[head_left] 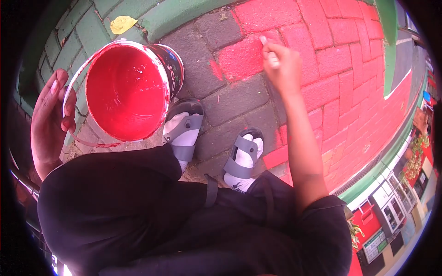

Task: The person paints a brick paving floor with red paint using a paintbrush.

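Note:
My left hand [49, 117] is at the left, its fingers curled round the thin handle [67, 99] of a paint bucket. The bucket [172, 69] is tilted, its mouth toward me, with red paint [124, 92] inside. My right hand [283, 64] grips a brush [272, 57] with a pale handle, its tip end down at the edge of a red-painted paver [241, 57]. Bare grey pavers [237, 101] lie between the bucket and the red area. The brush's bristles are hard to make out.
My sandalled feet [186, 124] stand on the grey pavers below the bucket. A green kerb [165, 20] runs along the top, with a yellow leaf [122, 24] on green pavers. Red pavers [340, 92] stretch to the right, toward buildings [391, 207] and plants.

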